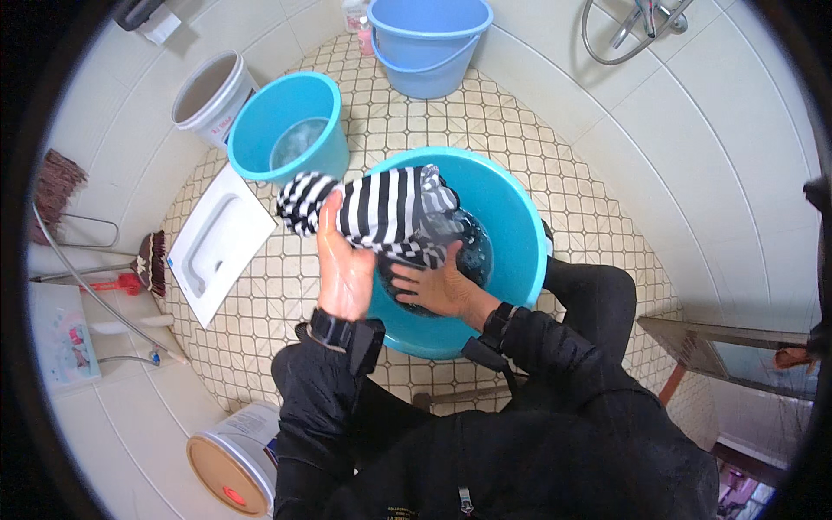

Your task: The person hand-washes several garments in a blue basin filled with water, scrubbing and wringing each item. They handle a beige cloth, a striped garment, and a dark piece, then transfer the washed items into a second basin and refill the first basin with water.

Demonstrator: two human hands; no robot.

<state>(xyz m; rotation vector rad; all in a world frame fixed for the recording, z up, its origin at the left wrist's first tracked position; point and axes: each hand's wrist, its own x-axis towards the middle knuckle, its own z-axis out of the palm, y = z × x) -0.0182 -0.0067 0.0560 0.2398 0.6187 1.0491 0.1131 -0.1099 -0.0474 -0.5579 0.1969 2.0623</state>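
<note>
A black-and-white striped garment, wet and bunched up, hangs over the left side of a large turquoise basin. My left hand, wet and shiny, grips its left part, with one finger lying up across the stripes. The garment's right end droops toward dark water with some suds in the basin. My right hand is over the water just below the garment, fingers spread and thumb up beside the cloth. Whether the thumb touches the cloth I cannot tell. Dark fabric may lie in the water; it is hard to make out.
A smaller turquoise bucket with cloudy water stands beyond the basin, next to a white bucket. A blue bucket is at the back wall. On the left are a squat toilet, a brush and a lidded tub.
</note>
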